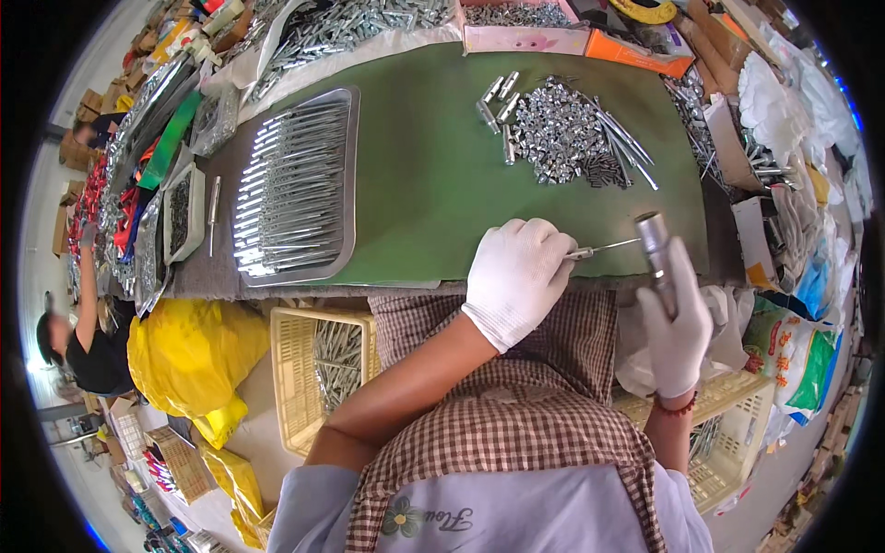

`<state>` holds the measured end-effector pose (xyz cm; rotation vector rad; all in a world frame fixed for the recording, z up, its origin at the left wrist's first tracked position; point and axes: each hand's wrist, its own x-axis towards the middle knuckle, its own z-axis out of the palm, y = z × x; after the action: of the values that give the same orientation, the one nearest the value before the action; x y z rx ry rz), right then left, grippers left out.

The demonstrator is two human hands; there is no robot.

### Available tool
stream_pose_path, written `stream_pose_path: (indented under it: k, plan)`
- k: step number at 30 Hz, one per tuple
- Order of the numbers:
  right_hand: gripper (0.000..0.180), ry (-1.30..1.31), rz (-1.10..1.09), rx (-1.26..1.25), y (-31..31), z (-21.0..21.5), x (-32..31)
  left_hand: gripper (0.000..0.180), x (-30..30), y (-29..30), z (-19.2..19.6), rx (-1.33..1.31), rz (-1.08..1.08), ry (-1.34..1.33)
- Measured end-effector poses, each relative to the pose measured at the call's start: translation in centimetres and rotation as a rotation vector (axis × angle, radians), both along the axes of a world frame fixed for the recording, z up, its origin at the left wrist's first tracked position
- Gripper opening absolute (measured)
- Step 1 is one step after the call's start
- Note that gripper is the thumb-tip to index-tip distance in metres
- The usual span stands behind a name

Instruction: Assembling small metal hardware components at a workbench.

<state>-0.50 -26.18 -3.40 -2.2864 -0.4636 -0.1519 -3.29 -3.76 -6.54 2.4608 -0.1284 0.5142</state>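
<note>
My left hand (518, 276), in a white knitted glove, is closed at the front edge of the green mat (406, 175). Its fingertips pinch a small metal rod (581, 253), from which a thin shaft (616, 245) points right. To the right, my gloved right hand (680, 323) is wrapped around a thick silver cylindrical tool (652, 240), tilted with its round end up. The tool stands apart from the shaft's tip. Beyond both hands lies a pile of small metal fittings (558, 129), with short cylinders (498, 101) on its left and thin metal rods (627, 138) on its right.
A metal tray (353, 175) of rows of slim rods lies at left, beside a single rod (214, 217). Pink (525, 39) and orange (636, 55) boxes line the back. Crates (295, 378) and a yellow bag (194, 355) stand below. Another person (88, 341) works at far left.
</note>
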Motion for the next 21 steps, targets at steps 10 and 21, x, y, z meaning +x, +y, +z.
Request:
stream_pose_path:
  k: [10,21]
  plan:
    - [0.031,-0.523,-0.212,-0.649,-6.0,0.0,10.5,0.013,-0.1,0.0,-0.2,0.007,-0.007,-0.005]
    - [0.021,-0.125,0.139,-0.646,4.2,-0.6,22.0,0.02,0.1,-0.5,-0.4,-0.028,-0.011,-0.07]
